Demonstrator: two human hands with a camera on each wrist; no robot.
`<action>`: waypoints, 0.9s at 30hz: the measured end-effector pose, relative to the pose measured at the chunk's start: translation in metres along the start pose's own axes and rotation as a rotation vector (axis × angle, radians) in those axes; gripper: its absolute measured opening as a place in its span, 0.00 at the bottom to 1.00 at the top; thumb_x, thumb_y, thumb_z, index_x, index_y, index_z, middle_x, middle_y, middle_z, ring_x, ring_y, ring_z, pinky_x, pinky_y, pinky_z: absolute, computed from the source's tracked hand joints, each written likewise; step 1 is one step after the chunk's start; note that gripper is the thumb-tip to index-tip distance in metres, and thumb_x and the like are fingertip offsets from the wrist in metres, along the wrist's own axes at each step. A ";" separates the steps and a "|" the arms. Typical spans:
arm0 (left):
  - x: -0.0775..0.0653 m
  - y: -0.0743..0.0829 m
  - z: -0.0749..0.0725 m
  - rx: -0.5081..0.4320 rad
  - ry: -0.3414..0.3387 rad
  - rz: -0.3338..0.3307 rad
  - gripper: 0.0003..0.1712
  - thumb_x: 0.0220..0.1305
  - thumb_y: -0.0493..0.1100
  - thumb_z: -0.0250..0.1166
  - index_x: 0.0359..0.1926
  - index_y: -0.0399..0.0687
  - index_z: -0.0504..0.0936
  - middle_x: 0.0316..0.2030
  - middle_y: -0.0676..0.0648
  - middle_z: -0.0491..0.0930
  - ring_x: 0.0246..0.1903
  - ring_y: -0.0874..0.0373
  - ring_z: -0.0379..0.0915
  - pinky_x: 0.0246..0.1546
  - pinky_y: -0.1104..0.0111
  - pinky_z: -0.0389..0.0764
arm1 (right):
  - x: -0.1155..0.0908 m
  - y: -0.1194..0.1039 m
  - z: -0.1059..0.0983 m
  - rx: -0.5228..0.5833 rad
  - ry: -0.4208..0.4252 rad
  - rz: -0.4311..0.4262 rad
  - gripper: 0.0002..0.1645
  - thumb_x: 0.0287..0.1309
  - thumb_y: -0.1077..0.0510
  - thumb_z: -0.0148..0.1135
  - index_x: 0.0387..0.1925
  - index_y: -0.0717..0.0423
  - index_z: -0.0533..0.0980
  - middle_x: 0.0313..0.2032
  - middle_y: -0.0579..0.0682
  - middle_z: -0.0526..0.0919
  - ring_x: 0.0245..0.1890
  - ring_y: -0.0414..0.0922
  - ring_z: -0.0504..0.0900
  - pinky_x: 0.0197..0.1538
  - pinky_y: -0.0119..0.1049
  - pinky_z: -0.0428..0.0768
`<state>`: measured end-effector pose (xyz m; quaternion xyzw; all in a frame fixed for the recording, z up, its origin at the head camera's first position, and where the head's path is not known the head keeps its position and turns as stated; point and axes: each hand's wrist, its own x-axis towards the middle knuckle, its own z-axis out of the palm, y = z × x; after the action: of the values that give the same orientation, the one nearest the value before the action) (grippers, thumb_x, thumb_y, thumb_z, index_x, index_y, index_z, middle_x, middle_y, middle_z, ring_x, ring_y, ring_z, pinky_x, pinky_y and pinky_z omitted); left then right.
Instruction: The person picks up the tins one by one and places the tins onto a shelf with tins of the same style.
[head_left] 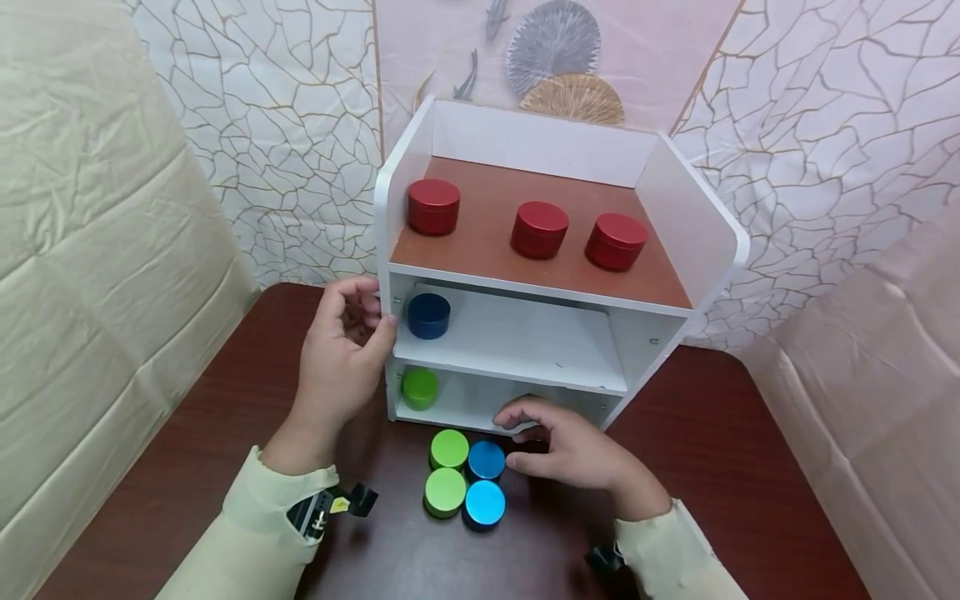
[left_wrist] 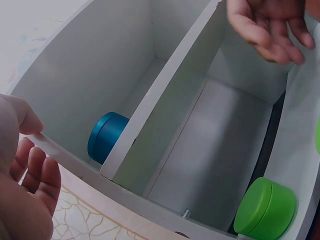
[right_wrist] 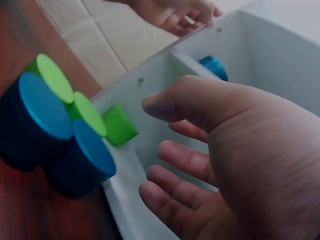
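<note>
A white shelf unit (head_left: 517,382) with a brown top stands on the table. My left hand (head_left: 341,358) grips the front edge of its left side panel, thumb at the edge and fingers along the outside. My right hand (head_left: 570,446) hovers before the bottom shelf, fingers loosely bent and holding nothing. Just left of its thumb stands a dark blue tin (head_left: 487,461), with a lighter blue tin (head_left: 484,504) in front. Two green tins, one behind (head_left: 449,449) and one nearer (head_left: 446,492), stand beside them. Inside are a blue tin (left_wrist: 107,137) on the middle shelf and a green tin (left_wrist: 265,209) on the bottom one.
On the brown top stand a red tin at the left (head_left: 433,207), another red tin (head_left: 539,229) and a third red tin (head_left: 617,242) towards the right. The dark red table (head_left: 225,450) extends to both sides. Pale cloth (head_left: 97,250) hangs at the left.
</note>
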<state>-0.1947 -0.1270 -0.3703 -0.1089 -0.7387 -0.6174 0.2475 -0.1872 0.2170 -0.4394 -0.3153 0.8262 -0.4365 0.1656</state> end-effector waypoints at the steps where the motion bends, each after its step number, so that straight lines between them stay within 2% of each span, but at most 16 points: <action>1: 0.000 0.000 0.000 -0.001 -0.002 0.000 0.24 0.77 0.34 0.68 0.69 0.45 0.75 0.49 0.47 0.75 0.48 0.54 0.75 0.47 0.74 0.80 | 0.000 0.003 0.001 -0.003 -0.001 0.007 0.31 0.71 0.54 0.78 0.70 0.56 0.79 0.65 0.55 0.85 0.64 0.55 0.86 0.69 0.55 0.86; 7: 0.001 0.000 0.001 0.003 -0.001 0.011 0.24 0.77 0.34 0.68 0.69 0.45 0.75 0.49 0.47 0.75 0.47 0.54 0.75 0.47 0.74 0.81 | 0.001 0.014 0.007 0.009 -0.004 0.022 0.35 0.70 0.56 0.78 0.74 0.56 0.77 0.66 0.54 0.85 0.63 0.54 0.87 0.68 0.52 0.87; 14: 0.001 0.000 0.001 -0.001 -0.006 0.006 0.24 0.77 0.34 0.69 0.69 0.45 0.75 0.49 0.46 0.75 0.47 0.54 0.75 0.47 0.74 0.81 | 0.002 0.028 0.017 0.054 -0.005 0.014 0.35 0.71 0.58 0.77 0.76 0.55 0.76 0.66 0.58 0.85 0.63 0.53 0.87 0.67 0.45 0.87; 22: 0.001 -0.002 0.001 0.011 0.004 0.010 0.24 0.77 0.35 0.69 0.69 0.45 0.75 0.49 0.47 0.75 0.48 0.53 0.75 0.47 0.74 0.81 | 0.005 0.038 0.026 0.045 -0.026 0.034 0.33 0.70 0.57 0.78 0.74 0.52 0.79 0.67 0.52 0.85 0.60 0.47 0.87 0.65 0.43 0.88; 27: 0.001 -0.002 0.000 0.018 0.002 0.005 0.25 0.77 0.35 0.69 0.69 0.45 0.74 0.49 0.47 0.75 0.48 0.54 0.75 0.47 0.74 0.81 | 0.005 0.042 0.028 0.035 -0.040 0.020 0.33 0.70 0.56 0.79 0.73 0.52 0.80 0.67 0.52 0.86 0.60 0.47 0.89 0.65 0.44 0.89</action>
<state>-0.1961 -0.1274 -0.3716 -0.1076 -0.7436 -0.6103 0.2508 -0.1915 0.2141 -0.4896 -0.3126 0.8180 -0.4431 0.1918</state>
